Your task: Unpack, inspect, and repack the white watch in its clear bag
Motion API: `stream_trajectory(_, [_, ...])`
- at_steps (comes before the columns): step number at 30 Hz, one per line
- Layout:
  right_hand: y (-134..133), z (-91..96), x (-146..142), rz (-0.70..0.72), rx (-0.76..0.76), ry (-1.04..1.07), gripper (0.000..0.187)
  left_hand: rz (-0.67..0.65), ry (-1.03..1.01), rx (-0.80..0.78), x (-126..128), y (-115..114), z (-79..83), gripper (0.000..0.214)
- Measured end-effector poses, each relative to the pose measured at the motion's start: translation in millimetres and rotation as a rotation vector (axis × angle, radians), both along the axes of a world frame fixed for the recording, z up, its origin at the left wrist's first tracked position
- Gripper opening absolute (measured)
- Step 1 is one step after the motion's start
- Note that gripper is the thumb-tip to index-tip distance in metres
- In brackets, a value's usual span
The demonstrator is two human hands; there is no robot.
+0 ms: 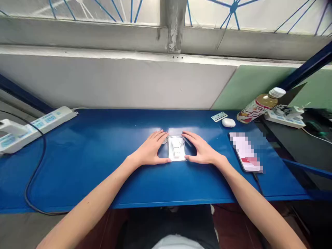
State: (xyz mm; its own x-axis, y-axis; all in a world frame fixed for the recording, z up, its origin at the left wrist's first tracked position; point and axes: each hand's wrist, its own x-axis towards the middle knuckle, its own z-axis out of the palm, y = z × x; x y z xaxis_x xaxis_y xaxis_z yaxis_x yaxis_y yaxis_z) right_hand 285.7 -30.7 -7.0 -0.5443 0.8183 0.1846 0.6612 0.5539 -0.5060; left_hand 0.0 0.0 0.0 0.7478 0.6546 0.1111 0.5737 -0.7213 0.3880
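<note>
Hands in the head view: two, a left hand and a right hand, one on each side of the packet.
Left fingers: spread in an open arch, thumb at the packet's lower left corner, a fingertip near the upper left.
Right fingers: likewise spread and unclenched, thumb at the lower right corner, a fingertip near the upper right.
Packet: one clear flat packet, flat on the blue table between the hands; its whitish contents are too glary to identify.
Power strips: two, one far left, one far right.
Right-hand items: one bottle with a white cap, leaning in view; one smartphone; one white earbud case; one card.
</note>
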Motion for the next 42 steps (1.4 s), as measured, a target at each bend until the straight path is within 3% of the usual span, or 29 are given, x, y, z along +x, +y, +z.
stream_trajectory(4, [5,1.3,1,-0.011,0.017,-0.035,0.083,0.01,-0.04,-0.013,6,0,0.2,0.101])
stream_trajectory(9, [12,-2.2,-5,-0.091,0.065,-0.03,0.066,-0.005,-0.027,0.005,3,1,-1.4,0.099])
stream_trajectory(20, [12,-5.7,-3,-0.033,0.096,0.005,0.061,-0.005,-0.038,0.005,-1,3,-3.0,0.096])
stream_trajectory(25, [12,-0.4,-3,-0.108,0.124,0.05,0.05,-0.02,-0.026,0.029,-5,5,0.7,0.072])
stream_trajectory(31, [6,7.7,-2,-0.162,0.035,0.015,0.057,0.048,-0.086,0.024,-10,10,-5.6,0.044])
stream_trajectory(33, [5,11.4,-2,-0.133,-0.004,-0.01,0.057,0.055,-0.101,0.023,-10,10,-6.2,0.047])
stream_trajectory(37, [3,15.9,1,-0.07,-0.033,-0.033,0.06,-0.009,-0.068,0.028,-11,9,-2.4,0.081])
stream_trajectory(42, [6,13.8,11,-0.018,0.072,-0.02,0.068,-0.033,-0.047,0.023,-11,9,0.6,0.076])
